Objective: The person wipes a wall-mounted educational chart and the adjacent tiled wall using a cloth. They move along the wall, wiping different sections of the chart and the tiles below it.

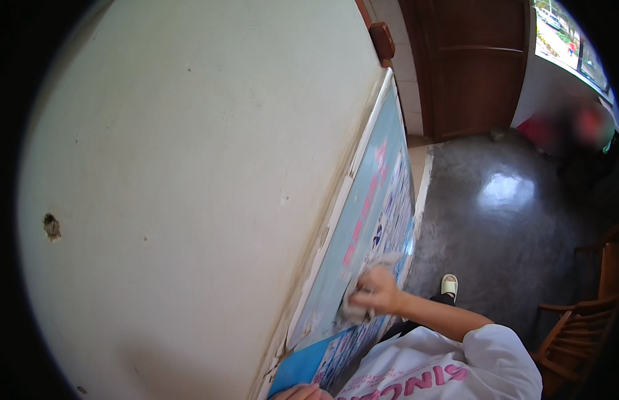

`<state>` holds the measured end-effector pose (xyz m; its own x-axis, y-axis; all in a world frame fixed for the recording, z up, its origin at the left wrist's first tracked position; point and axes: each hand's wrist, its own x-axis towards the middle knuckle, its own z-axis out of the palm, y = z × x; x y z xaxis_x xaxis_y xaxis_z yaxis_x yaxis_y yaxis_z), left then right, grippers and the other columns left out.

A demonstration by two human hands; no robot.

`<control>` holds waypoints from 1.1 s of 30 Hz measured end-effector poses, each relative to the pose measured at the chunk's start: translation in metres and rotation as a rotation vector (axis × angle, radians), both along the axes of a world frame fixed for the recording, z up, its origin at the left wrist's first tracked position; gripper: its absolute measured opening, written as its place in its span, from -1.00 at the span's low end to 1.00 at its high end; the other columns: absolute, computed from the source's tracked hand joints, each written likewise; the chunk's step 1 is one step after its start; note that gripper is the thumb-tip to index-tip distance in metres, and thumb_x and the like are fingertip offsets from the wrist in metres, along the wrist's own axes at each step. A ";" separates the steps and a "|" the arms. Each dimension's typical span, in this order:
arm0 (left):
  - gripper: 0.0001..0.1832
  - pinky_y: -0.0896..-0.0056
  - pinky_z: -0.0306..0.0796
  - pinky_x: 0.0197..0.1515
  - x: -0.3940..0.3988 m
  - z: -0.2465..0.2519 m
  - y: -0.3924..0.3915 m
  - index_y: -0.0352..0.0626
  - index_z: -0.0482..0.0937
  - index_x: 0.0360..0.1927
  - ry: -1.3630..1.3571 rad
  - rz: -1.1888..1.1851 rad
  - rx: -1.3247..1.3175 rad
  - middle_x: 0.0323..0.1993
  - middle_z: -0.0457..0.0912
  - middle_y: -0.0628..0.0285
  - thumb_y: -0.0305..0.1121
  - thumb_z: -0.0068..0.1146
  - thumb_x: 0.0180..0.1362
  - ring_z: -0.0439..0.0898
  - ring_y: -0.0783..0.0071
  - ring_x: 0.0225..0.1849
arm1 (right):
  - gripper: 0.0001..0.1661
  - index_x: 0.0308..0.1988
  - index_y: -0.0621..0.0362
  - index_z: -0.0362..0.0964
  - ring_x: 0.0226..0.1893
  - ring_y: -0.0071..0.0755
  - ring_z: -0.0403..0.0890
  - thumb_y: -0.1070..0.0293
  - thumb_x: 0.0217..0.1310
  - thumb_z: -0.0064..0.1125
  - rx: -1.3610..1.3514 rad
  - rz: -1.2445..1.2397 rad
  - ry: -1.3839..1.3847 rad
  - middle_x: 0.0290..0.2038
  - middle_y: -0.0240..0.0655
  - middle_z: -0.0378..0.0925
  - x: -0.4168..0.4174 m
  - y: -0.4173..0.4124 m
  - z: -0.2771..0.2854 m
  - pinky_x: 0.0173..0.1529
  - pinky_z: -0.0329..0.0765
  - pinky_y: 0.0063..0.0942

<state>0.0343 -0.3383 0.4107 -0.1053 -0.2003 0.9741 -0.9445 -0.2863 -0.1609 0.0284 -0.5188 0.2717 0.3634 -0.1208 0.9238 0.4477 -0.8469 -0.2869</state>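
My right hand [377,292] is shut on a greyish-white cloth [358,311], pressed against a light blue poster [334,260] with pink writing and small pictures, fixed to a pale wall. The cloth is bunched under the fingers, and part of it sticks out past the hand; it looks slightly blurred. At the bottom edge of the picture, my left hand [302,392] shows only in part, by the lower end of a second, brighter blue poster [297,372]. Whether it holds anything is hidden.
The pale wall [189,150] has a hole and small marks. White edging [334,220] borders the poster. A brown wooden door [477,75] stands beyond, a wooden chair [574,340] at the lower right. Near the window [564,40] is a blurred shape on the dark floor [489,240].
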 end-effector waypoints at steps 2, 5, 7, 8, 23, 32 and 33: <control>-0.66 0.52 0.03 -0.82 0.001 -0.009 0.009 -0.15 0.27 -0.93 -0.041 0.041 0.015 -0.96 0.28 0.27 -0.47 -0.24 -0.08 0.19 0.47 -0.94 | -0.67 -0.38 0.03 0.36 -0.52 -0.30 0.39 0.32 -0.34 0.18 0.145 -0.160 -0.082 -0.45 -0.27 0.38 0.014 -0.036 -0.011 -0.52 0.27 -0.42; -0.65 0.52 0.02 -0.83 0.009 -0.033 0.037 -0.15 0.26 -0.94 -0.115 0.099 0.041 -0.97 0.27 0.27 -0.47 -0.23 -0.07 0.18 0.47 -0.94 | -0.49 -0.24 0.16 0.24 -0.44 -0.25 0.43 0.47 -0.37 0.17 0.379 -0.325 -0.214 -0.40 -0.22 0.41 0.043 -0.103 -0.028 -0.33 0.38 -0.42; -0.64 0.52 0.01 -0.83 0.014 -0.031 0.034 -0.15 0.26 -0.95 -0.152 0.134 0.038 -0.97 0.26 0.27 -0.47 -0.23 -0.07 0.17 0.47 -0.94 | -0.61 -0.21 0.19 0.22 -0.38 -0.21 0.44 0.51 -0.18 0.07 0.834 -0.314 -0.227 -0.40 -0.18 0.39 0.059 -0.136 -0.028 -0.23 0.36 -0.44; -0.64 0.52 0.01 -0.83 0.013 -0.027 0.031 -0.15 0.25 -0.95 -0.157 0.154 0.033 -0.97 0.26 0.27 -0.47 -0.23 -0.06 0.16 0.47 -0.94 | -0.70 -0.21 0.19 0.23 -0.36 -0.23 0.45 0.44 -0.04 -0.02 0.932 -0.277 -0.300 -0.36 -0.18 0.40 0.068 -0.152 -0.017 -0.22 0.35 -0.46; -0.63 0.51 -0.01 -0.82 -0.002 0.006 0.003 -0.14 0.23 -0.94 -0.366 -0.301 -0.709 -0.97 0.24 0.28 -0.47 -0.22 -0.04 0.15 0.47 -0.93 | -0.52 -0.20 0.00 0.31 -0.28 -0.10 0.35 0.19 -0.29 0.11 0.343 0.285 0.528 -0.28 -0.19 0.31 -0.031 0.058 -0.066 -0.18 0.25 -0.26; -0.63 0.51 -0.02 -0.82 0.003 0.007 -0.011 -0.14 0.23 -0.95 -0.336 -0.402 -0.793 -0.96 0.25 0.28 -0.49 -0.22 -0.05 0.14 0.47 -0.93 | -0.62 -0.31 0.07 0.32 -0.29 -0.13 0.37 0.11 -0.18 0.09 0.423 -0.097 0.341 -0.33 -0.20 0.35 0.005 -0.049 -0.085 -0.15 0.27 -0.28; -0.63 0.51 -0.02 -0.82 0.004 0.006 -0.011 -0.14 0.23 -0.95 -0.327 -0.411 -0.797 -0.96 0.25 0.28 -0.49 -0.22 -0.05 0.14 0.46 -0.93 | -0.74 -0.31 0.09 0.32 -0.27 -0.15 0.35 0.23 -0.07 -0.05 0.355 -0.176 0.213 -0.33 -0.19 0.33 0.017 -0.072 -0.083 -0.11 0.23 -0.29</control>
